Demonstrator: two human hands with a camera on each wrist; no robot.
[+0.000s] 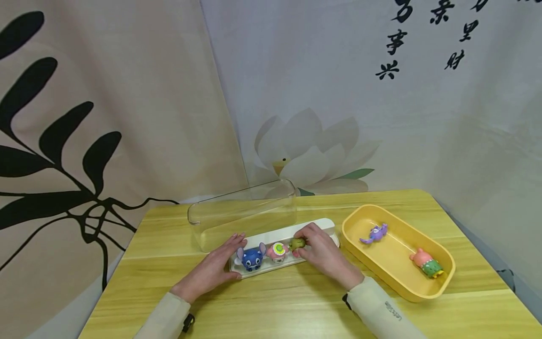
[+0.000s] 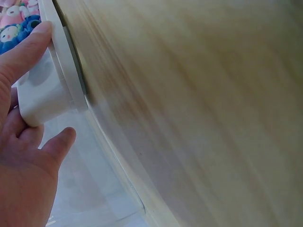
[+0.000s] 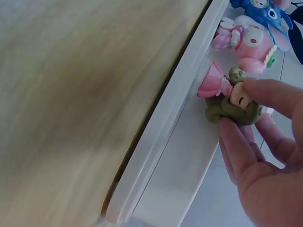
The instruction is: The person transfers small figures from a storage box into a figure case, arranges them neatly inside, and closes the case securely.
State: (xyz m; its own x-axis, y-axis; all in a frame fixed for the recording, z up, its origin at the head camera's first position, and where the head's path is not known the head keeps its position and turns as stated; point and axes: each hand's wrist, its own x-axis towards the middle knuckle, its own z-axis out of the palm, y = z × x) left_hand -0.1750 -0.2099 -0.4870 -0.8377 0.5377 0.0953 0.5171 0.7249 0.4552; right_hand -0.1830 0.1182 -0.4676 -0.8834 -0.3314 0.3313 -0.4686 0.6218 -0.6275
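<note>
Doll (image 3: 226, 112), green-haired and pink-skirted, is resting in the right hand's grasp, at the white base (image 1: 279, 236). Thumb and fingers of the right hand (image 1: 319, 250) are pinching its head from opposite sides, so its skirt is pointing out past those fingertips, toward the base's front edge. Its long axis, head to skirt, is running roughly alongside that of the pink toy (image 1: 277, 253), leaning a little more; whether its underside is touching the base is unclear. That pink toy is standing just left of the pinching fingers, very near the doll's hair bun, and this narrow spacing is probably what matters most for any shift. Farther left, the blue toy (image 1: 252, 260) is standing close to the left hand (image 1: 215, 268), which is gripping the base's left end, thumb in front and fingers behind. Being well apart from the doll, it is leaving the right hand as the nearer one. Right of the pinching fingers, the tray (image 1: 400, 261) is holding a purple toy (image 1: 374, 233) and a pig (image 1: 427, 262). Behind the left fingers, a clear cover (image 1: 245, 212) is sitting.
</note>
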